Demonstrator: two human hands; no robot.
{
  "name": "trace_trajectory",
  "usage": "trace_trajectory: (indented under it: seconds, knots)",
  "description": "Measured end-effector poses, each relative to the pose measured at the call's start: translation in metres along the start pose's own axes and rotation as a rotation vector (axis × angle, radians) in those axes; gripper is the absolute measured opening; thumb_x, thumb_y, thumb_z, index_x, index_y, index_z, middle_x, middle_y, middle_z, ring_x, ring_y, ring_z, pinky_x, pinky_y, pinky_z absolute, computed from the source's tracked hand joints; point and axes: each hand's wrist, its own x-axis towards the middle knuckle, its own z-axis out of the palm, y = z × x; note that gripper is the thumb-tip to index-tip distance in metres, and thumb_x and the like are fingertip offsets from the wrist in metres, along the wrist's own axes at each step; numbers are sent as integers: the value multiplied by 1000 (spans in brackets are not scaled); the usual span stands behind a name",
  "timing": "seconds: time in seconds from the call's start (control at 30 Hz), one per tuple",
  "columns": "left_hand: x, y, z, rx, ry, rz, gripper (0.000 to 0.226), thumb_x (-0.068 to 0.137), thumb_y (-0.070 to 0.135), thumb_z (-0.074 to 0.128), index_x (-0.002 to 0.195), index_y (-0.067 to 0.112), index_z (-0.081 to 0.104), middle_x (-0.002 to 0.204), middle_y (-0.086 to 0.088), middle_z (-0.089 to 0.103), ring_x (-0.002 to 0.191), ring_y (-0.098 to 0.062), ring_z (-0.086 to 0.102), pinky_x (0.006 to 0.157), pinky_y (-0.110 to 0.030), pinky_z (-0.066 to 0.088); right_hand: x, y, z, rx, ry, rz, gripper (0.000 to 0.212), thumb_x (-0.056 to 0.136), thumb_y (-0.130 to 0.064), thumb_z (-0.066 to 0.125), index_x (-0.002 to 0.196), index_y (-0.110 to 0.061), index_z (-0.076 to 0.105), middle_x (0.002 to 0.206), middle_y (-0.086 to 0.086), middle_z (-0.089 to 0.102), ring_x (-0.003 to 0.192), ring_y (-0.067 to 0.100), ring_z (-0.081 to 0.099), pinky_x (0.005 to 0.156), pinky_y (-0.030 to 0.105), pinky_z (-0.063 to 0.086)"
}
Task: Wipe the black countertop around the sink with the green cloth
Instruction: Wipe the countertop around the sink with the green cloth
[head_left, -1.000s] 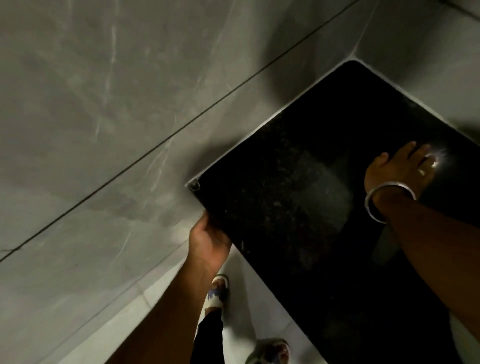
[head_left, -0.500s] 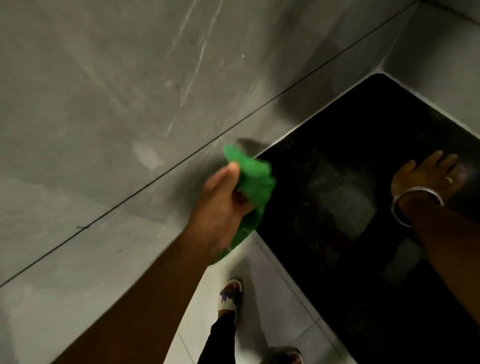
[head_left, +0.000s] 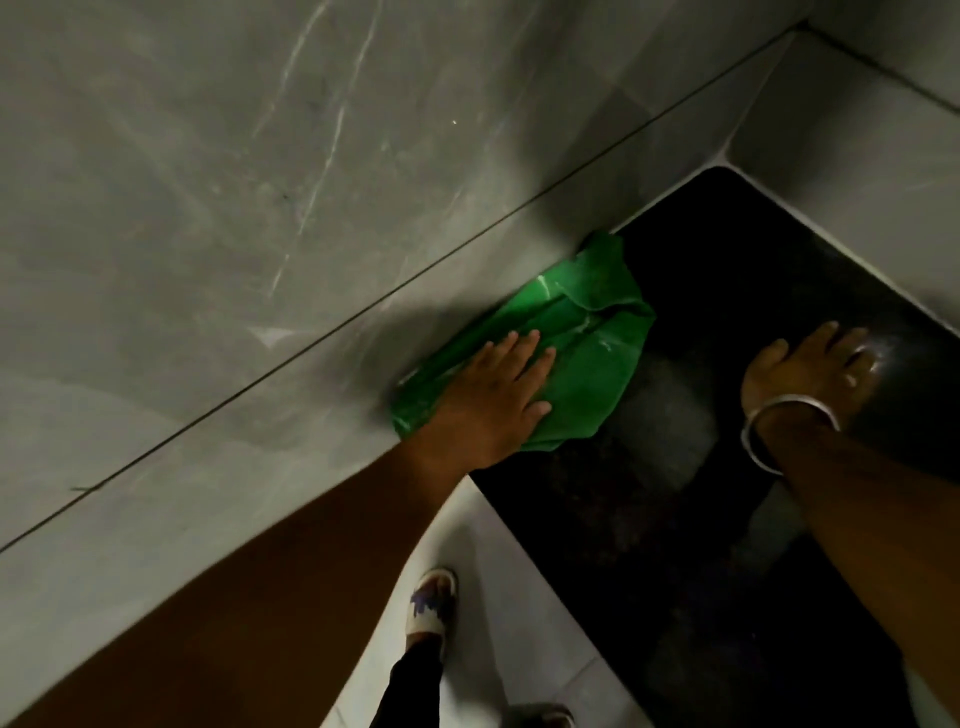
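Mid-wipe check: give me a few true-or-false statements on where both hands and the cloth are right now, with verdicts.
1. The left hand presses flat on the green cloth. True.
2. The cloth lies at the far right corner of the black countertop. False: it lies along the left edge, against the grey wall.
3. The right hand rests bare on the countertop. True.
4. The right wrist is bare. False: it wears a metal bangle.
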Motion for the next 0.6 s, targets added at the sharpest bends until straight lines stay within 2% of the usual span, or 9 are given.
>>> trace_trajectory:
  seconds: [0.13, 0.2, 0.27, 0.33, 0.47, 0.53, 0.6]
  knots:
    - [-83, -27, 23, -161, 143, -264, 66, 98, 48, 31, 155, 19, 18, 157, -11, 34, 133, -34, 43, 107, -45, 40, 1, 1, 4, 37, 27, 2, 66, 96, -36, 32, 150, -2, 15, 159, 23, 10, 146, 43, 9, 118, 53, 7]
    - [-116, -34, 35, -327, 87, -394, 65, 98, 43, 39, 154, 17, 18, 152, -16, 37, 129, -37, 47, 103, -46, 45, 2, 1, 6, 47, 41, 12, 66, 95, -35, 34, 150, -1, 17, 159, 25, 12, 146, 43, 9, 118, 54, 7]
    - [-118, -24, 41, -459, 61, -473, 64, 97, 46, 36, 149, 9, 31, 141, -23, 48, 123, -40, 52, 101, -46, 46, 3, 1, 6, 52, 45, 3, 66, 95, -34, 35, 149, -1, 17, 158, 25, 13, 145, 44, 10, 117, 54, 7]
    - [-111, -9, 41, -562, 124, -490, 63, 96, 47, 33, 141, 5, 44, 133, -24, 55, 120, -39, 53, 101, -44, 45, 4, 1, 7, 55, 47, -1, 67, 94, -34, 35, 149, -1, 18, 158, 25, 14, 145, 44, 11, 117, 55, 7]
    - [-105, 5, 42, -613, 210, -529, 56, 96, 40, 38, 139, 4, 45, 132, -23, 53, 120, -38, 52, 98, -41, 43, 3, 4, 11, 40, 62, 0, 66, 95, -34, 34, 149, -1, 17, 158, 25, 12, 146, 44, 9, 118, 54, 6]
    - [-105, 10, 41, -571, 252, -525, 57, 97, 40, 38, 139, 2, 45, 133, -23, 52, 121, -38, 50, 100, -41, 42, 4, 2, 9, 37, 62, -8, 66, 95, -34, 33, 150, -1, 16, 159, 24, 11, 146, 43, 8, 118, 53, 6]
    - [-100, 13, 37, -454, 283, -435, 57, 99, 43, 35, 136, 2, 48, 131, -22, 55, 120, -37, 50, 101, -42, 42, 5, 2, 9, 35, 49, -4, 66, 96, -35, 32, 150, -2, 14, 159, 23, 10, 146, 42, 7, 118, 53, 5]
